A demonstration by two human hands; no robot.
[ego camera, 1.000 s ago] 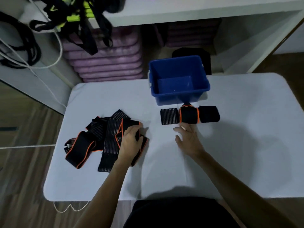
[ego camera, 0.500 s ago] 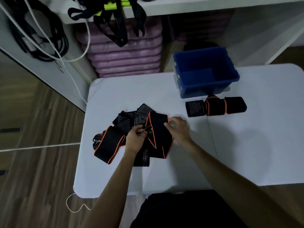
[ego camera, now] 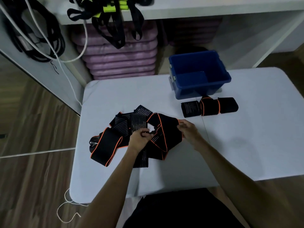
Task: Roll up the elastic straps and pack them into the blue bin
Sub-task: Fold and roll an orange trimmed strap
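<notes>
A tangle of black elastic straps (ego camera: 121, 129) with orange edging lies on the left half of the white table (ego camera: 246, 145). My left hand (ego camera: 139, 139) pinches a strap in the middle of the pile. My right hand (ego camera: 188, 130) pinches the orange-edged corner of the same wide strap (ego camera: 166, 127), holding it spread between both hands. A rolled strap (ego camera: 209, 106) lies in front of the blue bin (ego camera: 179, 92), touching or nearly touching its front wall. The bin shows only its bare blue floor inside.
Stacked purple mats (ego camera: 121, 58) sit under a white shelf behind the table. Black and yellow-green harness straps (ego camera: 113, 17) hang off the shelf edge. Black cords and a white cable (ego camera: 41, 38) hang at the far left. Wooden floor lies left of the table.
My right hand moved left from near the rolled strap to the pile and took hold of the wide strap's corner. Both hands have spread that strap apart. The view shifted left.
</notes>
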